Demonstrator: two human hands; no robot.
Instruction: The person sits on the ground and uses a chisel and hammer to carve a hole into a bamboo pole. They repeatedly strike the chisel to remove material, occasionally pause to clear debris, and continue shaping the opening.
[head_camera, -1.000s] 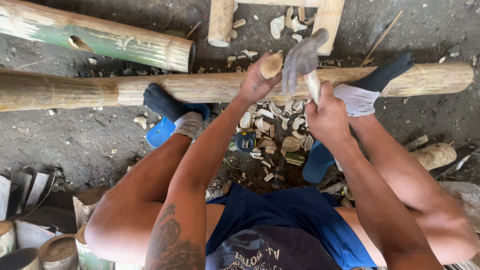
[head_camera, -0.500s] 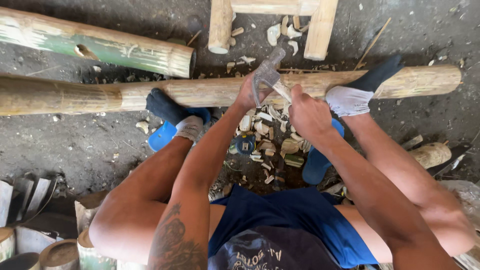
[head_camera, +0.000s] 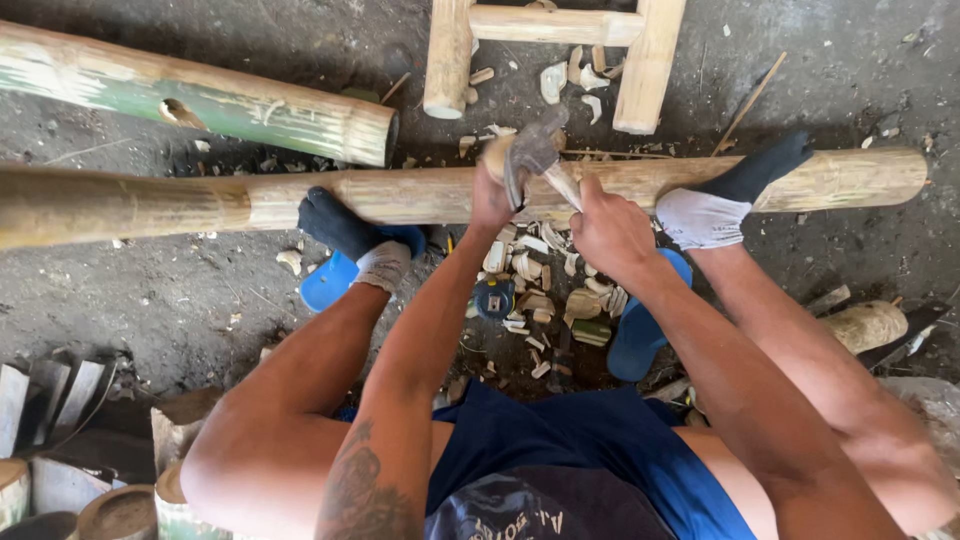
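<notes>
- The left hand (head_camera: 492, 195) is gripping a chisel handle on the bamboo pole (head_camera: 400, 195).
- The right hand (head_camera: 610, 235) is holding a hammer (head_camera: 535, 150).
- Many chips (head_camera: 535, 290) are lying below; the cut is looking unfinished.

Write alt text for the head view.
Seated person's left hand and right hand work a hammer and chisel on a long bamboo pole, which both socked feet pin to the ground; wood chips lie beneath.

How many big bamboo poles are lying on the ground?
2: a green-tinged pole at upper left, and a long tan pole under both socked feet. More may lie outside the view.
</notes>
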